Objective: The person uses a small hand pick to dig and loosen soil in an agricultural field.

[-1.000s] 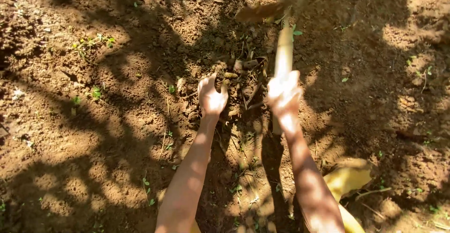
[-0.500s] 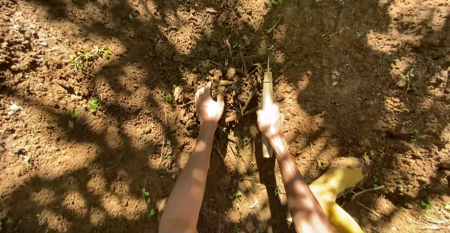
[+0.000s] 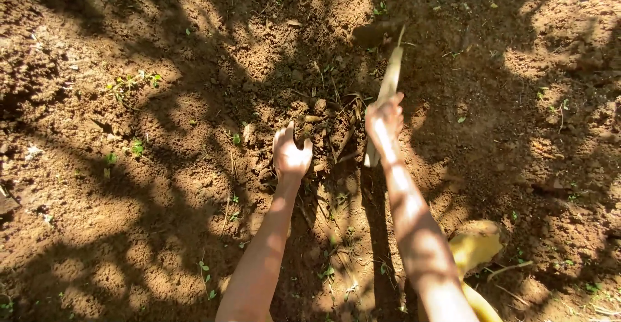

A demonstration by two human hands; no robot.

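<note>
My right hand (image 3: 383, 118) is gripping a wooden handle (image 3: 388, 89), closed around it, its blade (image 3: 374, 34) raised beyond. My left hand (image 3: 290, 155), fingers spread, is pressing into loose soil (image 3: 194, 115) beside dry roots (image 3: 336, 124).

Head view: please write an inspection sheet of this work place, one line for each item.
Surface: loose brown soil, lit in patches, with branch shadows across it.
Job's things: wooden tool handle raised over the soil; its dark head is blurred.
Clutter: dry stems and clods between the hands; small green weeds; a yellow object at lower right, kind unclear.
Grips: left hand spread on the soil, holding nothing; right hand closed around the handle.
Cables: nothing seen.
Surroundings: only bare ground; no other person seen.
</note>
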